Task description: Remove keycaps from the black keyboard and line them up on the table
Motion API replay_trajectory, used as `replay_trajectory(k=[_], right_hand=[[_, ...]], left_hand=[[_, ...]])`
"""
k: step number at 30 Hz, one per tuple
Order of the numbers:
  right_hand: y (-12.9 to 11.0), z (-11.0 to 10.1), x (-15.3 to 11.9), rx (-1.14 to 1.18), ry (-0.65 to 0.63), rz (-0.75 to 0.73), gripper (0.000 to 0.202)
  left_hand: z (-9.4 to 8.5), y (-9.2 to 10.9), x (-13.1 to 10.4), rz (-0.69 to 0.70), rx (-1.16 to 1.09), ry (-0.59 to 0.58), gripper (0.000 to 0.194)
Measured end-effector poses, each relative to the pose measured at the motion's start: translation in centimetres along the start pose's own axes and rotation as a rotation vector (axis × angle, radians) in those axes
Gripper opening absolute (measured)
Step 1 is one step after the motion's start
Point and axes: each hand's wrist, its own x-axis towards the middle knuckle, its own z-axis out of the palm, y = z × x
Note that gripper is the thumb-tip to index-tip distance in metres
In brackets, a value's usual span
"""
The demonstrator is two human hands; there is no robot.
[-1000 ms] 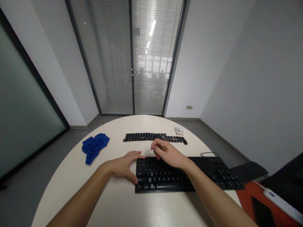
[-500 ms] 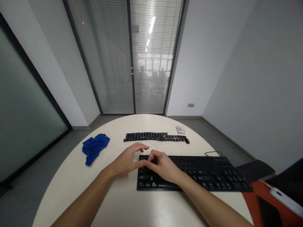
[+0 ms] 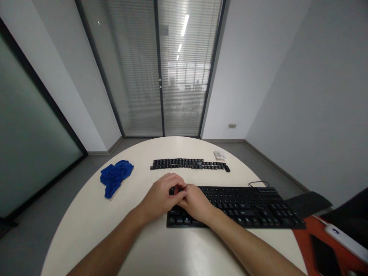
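Note:
A black keyboard (image 3: 244, 209) lies on the round table, and my two hands meet over its left end. My left hand (image 3: 162, 195) is closed, its thumb and fingers curled around the fingertips of the other hand. Beneath and beside it, my right hand (image 3: 197, 203) is closed too, its fingers largely covered. Whatever lies between the fingers is hidden. Behind the keyboard, loose black keycaps (image 3: 178, 163) are laid out in rows. The keyboard's upper left part is hidden by my hands.
A crumpled blue cloth (image 3: 115, 176) lies at the left of the pale table (image 3: 143, 249). Toward the back right sits a small clear plastic bag (image 3: 220, 155). On an orange surface at the right are a white power strip (image 3: 345, 241) and a dark phone (image 3: 324, 255).
My left hand has closed its spread fingers and moved right, onto my right hand's fingertips. My right hand stays over the keyboard's left end. The view has tilted slightly.

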Motion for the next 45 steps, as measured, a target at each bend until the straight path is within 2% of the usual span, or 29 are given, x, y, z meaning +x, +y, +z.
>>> replay_trajectory(k=[3,5,7,11,14,24,34,45], right_hand=[[0.2,-1.1,-0.6,0.01,-0.05,-0.007,0.025],[0.5,-2.0,-0.9,0.019,-0.072,-0.016,0.027],[0.9,-2.6,-1.1,0.051,-0.087,-0.036,0.024],[1.4,-3.0,-1.1,0.146,-0.11,-0.073,0.02],[1.6,-3.0,-1.1,0.166,-0.146,-0.1,0.02],[4.0,-3.4,-0.7,0.15,-0.086,-0.144,0.014],[3.7,-2.9,-0.7,0.131,-0.123,-0.239,0.011],[3.8,-2.8,-0.6,0.11,-0.103,-0.222,0.012]], left_hand=[[-0.4,-0.4,0.1,-0.144,-0.129,0.035,0.011],[-0.7,-1.0,0.1,-0.247,-0.247,0.007,0.015],[-1.0,-1.7,0.1,-0.277,-0.294,0.003,0.018],[-1.1,-2.7,-0.1,-0.267,-0.403,-0.013,0.023],[-1.0,-2.8,-0.2,-0.251,-0.386,-0.044,0.023],[-1.8,-1.1,-0.1,-0.149,-0.151,-0.147,0.023],[-1.4,-0.4,0.0,-0.032,-0.069,-0.192,0.015],[-0.5,0.7,0.1,-0.081,0.003,-0.195,0.02]])
